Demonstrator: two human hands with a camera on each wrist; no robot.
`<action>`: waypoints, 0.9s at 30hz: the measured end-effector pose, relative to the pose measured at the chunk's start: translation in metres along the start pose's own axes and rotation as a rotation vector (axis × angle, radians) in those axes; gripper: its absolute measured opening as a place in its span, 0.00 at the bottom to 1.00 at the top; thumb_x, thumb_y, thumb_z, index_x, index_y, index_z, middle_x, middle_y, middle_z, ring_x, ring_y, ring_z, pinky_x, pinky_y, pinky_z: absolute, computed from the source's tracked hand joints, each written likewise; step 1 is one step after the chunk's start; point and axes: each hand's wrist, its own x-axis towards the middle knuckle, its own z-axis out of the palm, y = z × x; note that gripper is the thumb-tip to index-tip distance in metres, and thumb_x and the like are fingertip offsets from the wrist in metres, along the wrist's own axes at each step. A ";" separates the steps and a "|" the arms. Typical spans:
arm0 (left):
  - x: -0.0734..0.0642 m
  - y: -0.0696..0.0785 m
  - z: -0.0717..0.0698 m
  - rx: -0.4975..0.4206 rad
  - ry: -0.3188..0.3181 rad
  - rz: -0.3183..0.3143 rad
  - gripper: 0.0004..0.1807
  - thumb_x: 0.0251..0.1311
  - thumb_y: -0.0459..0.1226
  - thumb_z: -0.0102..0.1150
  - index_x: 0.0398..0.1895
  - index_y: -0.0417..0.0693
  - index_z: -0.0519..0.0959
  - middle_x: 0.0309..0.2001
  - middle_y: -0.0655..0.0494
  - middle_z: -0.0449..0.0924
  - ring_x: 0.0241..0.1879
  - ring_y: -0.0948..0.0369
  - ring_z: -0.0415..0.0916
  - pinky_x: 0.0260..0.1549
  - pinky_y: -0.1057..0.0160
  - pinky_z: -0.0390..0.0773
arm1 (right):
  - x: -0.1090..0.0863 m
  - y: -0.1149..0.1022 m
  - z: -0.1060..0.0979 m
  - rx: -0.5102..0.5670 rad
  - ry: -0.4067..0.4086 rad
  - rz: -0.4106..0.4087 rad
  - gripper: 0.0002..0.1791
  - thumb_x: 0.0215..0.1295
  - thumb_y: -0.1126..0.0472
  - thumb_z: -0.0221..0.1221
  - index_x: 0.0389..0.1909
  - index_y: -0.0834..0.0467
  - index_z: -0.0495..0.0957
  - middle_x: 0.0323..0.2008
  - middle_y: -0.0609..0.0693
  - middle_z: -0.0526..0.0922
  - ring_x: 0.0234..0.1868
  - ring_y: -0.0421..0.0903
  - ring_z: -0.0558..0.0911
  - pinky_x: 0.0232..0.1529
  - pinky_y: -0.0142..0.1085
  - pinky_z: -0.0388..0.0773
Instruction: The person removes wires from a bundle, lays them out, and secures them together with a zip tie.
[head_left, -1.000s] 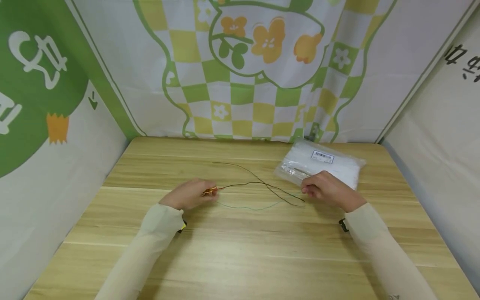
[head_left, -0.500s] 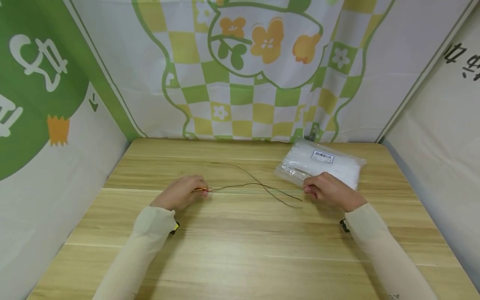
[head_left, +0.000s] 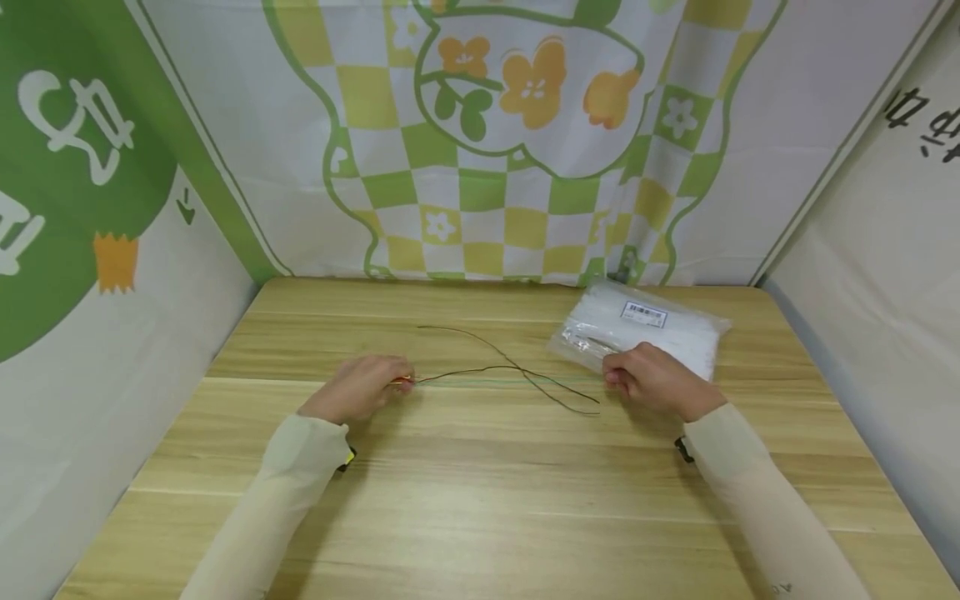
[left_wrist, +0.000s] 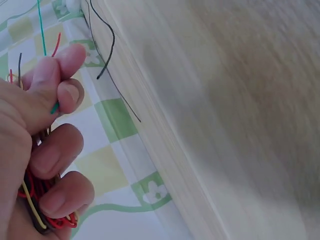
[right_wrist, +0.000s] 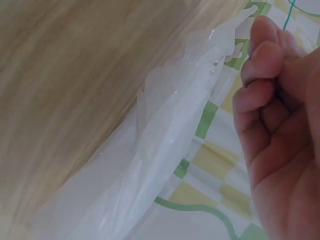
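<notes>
A thin green wire (head_left: 480,382) runs nearly straight between the two hands in the head view. My left hand (head_left: 358,388) pinches one end of it between thumb and fingertips. A short green tip pokes out below the thumb in the left wrist view, and the lower fingers curl round a bundle of red, yellow and dark wires (left_wrist: 64,220). My right hand (head_left: 656,379) pinches the green wire's other end, its remaining fingers curled in; in the right wrist view the green wire (right_wrist: 288,16) rises from the fingertips. Two dark wires (head_left: 487,337) cross each other between the hands.
A clear plastic bag (head_left: 686,333) of white items, with a barcode label (head_left: 644,314), lies at the back right, just behind the right hand. The wooden table (head_left: 480,500) ends at a patterned curtain (head_left: 525,225), with fabric walls on both sides.
My left hand has moved left, and the green wire has gone from a sagging curve to a nearly straight line. The right hand has hardly moved.
</notes>
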 end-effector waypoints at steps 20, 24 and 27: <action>-0.003 -0.003 -0.001 0.091 -0.017 0.019 0.14 0.64 0.32 0.71 0.25 0.58 0.79 0.29 0.68 0.84 0.26 0.68 0.70 0.24 0.66 0.67 | 0.003 -0.001 0.010 -0.047 -0.015 -0.027 0.20 0.68 0.75 0.61 0.21 0.53 0.71 0.20 0.39 0.67 0.23 0.34 0.64 0.30 0.30 0.67; -0.003 -0.007 -0.001 0.041 -0.034 -0.004 0.12 0.67 0.34 0.70 0.28 0.57 0.79 0.31 0.65 0.85 0.28 0.66 0.72 0.27 0.62 0.71 | 0.005 -0.005 0.010 -0.036 -0.072 0.013 0.18 0.71 0.73 0.61 0.22 0.52 0.74 0.20 0.39 0.70 0.25 0.35 0.66 0.31 0.31 0.69; -0.005 -0.011 -0.001 -0.050 -0.033 -0.035 0.07 0.71 0.35 0.65 0.34 0.57 0.82 0.37 0.64 0.87 0.36 0.63 0.81 0.36 0.56 0.80 | 0.006 -0.007 0.008 -0.042 -0.093 0.034 0.18 0.71 0.73 0.61 0.23 0.52 0.74 0.21 0.40 0.71 0.25 0.35 0.67 0.32 0.31 0.70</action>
